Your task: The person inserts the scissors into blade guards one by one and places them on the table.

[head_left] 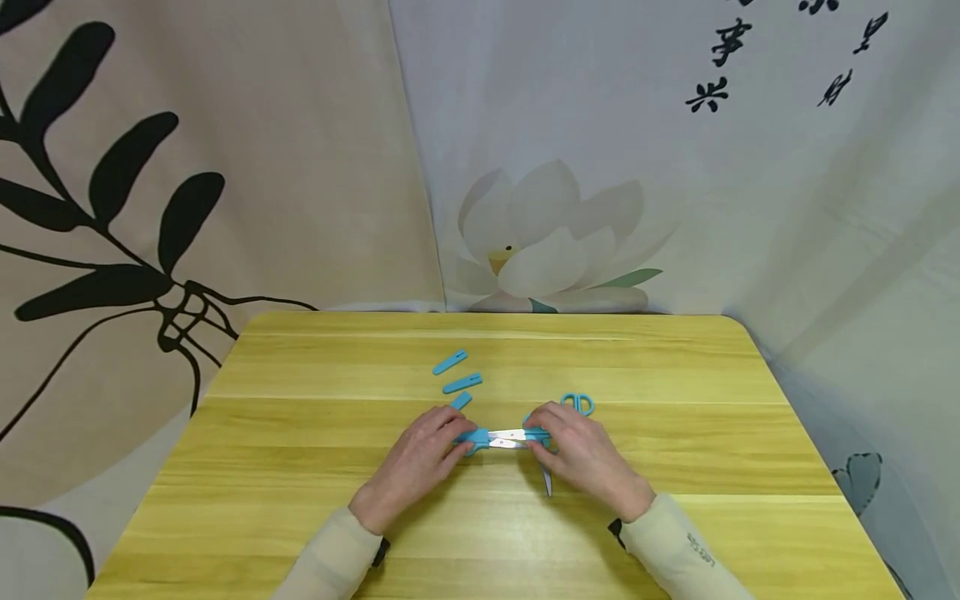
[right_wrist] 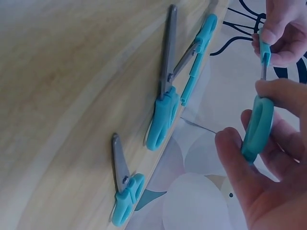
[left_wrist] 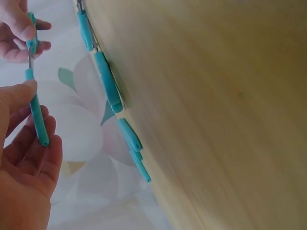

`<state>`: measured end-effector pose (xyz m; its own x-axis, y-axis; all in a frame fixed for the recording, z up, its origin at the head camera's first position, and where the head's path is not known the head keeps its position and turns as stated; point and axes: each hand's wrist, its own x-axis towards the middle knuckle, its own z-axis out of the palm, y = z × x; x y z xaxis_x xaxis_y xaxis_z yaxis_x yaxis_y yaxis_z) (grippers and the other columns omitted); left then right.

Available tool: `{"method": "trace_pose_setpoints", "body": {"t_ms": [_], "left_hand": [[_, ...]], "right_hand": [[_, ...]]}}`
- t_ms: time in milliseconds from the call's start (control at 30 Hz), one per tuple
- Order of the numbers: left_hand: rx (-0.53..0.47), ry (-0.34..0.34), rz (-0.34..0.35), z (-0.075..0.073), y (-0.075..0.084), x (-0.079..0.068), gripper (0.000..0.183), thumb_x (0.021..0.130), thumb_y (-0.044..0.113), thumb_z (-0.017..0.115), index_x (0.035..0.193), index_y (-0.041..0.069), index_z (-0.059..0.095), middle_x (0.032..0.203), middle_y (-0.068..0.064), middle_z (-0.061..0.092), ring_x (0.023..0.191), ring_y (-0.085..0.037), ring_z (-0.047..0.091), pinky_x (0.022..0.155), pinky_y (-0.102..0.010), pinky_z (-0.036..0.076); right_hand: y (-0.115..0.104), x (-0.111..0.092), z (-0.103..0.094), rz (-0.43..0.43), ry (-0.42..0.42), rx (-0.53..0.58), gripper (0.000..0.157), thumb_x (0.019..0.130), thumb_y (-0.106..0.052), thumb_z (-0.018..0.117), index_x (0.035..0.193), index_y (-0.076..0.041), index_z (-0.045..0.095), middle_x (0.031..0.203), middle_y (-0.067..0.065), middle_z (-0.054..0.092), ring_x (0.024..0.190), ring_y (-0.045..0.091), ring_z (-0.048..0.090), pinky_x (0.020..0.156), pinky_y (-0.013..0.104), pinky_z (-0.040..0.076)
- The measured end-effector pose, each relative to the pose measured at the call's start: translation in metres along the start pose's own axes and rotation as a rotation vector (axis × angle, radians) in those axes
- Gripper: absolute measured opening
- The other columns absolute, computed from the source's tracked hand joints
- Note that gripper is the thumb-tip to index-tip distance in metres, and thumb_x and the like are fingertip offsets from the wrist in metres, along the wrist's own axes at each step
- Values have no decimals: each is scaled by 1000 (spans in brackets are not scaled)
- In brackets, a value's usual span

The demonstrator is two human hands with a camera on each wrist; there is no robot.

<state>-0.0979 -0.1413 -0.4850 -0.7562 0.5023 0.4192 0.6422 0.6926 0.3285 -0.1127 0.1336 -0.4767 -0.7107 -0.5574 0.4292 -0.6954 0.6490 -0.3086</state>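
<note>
My left hand (head_left: 423, 450) pinches a light-blue slotted blade cover (left_wrist: 38, 112) between thumb and fingers. With my right hand (head_left: 581, 450) I hold a pair of scissors (right_wrist: 259, 127) by its blue handle. Silver metal bridges the two hands, meeting the slotted end of the cover; how far it goes inside, I cannot tell. Both hands are above the table. In the right wrist view, scissors with bare blades (right_wrist: 165, 112) lie below, and a smaller-looking pair (right_wrist: 124, 196) lies beside them. Another blue handle (right_wrist: 206, 33) with a blade lies towards my left hand.
Loose blue blade covers lie beyond my left hand: one farthest back (head_left: 450, 362), one in the middle (head_left: 462, 383), and one partly hidden by my fingers (head_left: 461, 401). The wooden table (head_left: 300, 483) has its far edge against a printed curtain (head_left: 322, 150).
</note>
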Motion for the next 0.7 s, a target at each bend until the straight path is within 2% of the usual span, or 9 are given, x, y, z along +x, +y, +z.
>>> {"method": "trace_pose_setpoints", "body": {"t_ms": [333, 700], "left_hand": [[2, 3, 4, 1, 4, 3, 19, 90, 17, 83, 107, 12, 76, 107, 3, 66, 93, -12, 61, 80, -30, 56], [2, 10, 30, 2, 6, 5, 18, 91, 16, 82, 107, 12, 76, 107, 3, 65, 94, -12, 60, 79, -28, 56]], "right_hand": [[-3, 4, 1, -4, -17, -6, 24, 83, -17, 89, 101, -14, 73, 105, -4, 70, 95, 14, 67, 76, 31, 59], [-4, 6, 2, -20, -4, -14, 22, 84, -18, 88, 101, -15, 73, 104, -4, 70, 93, 14, 67, 74, 30, 59]]}}
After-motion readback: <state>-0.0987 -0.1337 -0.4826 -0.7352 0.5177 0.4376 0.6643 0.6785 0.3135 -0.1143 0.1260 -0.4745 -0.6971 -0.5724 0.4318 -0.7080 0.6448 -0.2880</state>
